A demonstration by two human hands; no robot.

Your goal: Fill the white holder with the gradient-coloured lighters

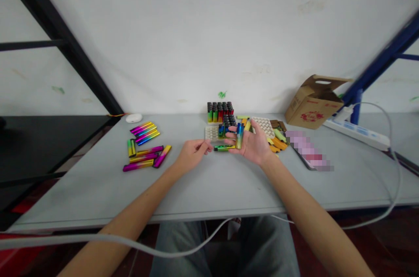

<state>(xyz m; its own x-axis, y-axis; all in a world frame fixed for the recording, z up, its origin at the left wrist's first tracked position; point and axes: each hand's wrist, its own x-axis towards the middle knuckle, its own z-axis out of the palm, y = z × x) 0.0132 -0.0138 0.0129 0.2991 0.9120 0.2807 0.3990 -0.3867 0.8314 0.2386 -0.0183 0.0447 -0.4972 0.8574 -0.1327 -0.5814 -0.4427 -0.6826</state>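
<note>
My right hand [254, 145] is turned palm up and holds a shiny blue-to-yellow lighter [240, 136], upright against the fingers. To its left, my left hand [192, 155] hovers over the table with thumb and fingertips pressed together; whether anything small is pinched there cannot be made out. Between the hands lies a green-and-yellow lighter [222, 148]. Just behind, a pale tray with holes [211, 133] has dark-topped lighters standing in its right part, partly hidden by my right hand. Farther back stands a block of upright green and red lighters [220, 113].
Several purple, yellow and blue lighters [144, 155] lie at left, near a white case [134, 117]. On the right are another holed tray [262, 127], orange and yellow strips [279, 144], an open cardboard box [314, 107], a blurred phone-like object [307, 150] and a power strip [358, 134].
</note>
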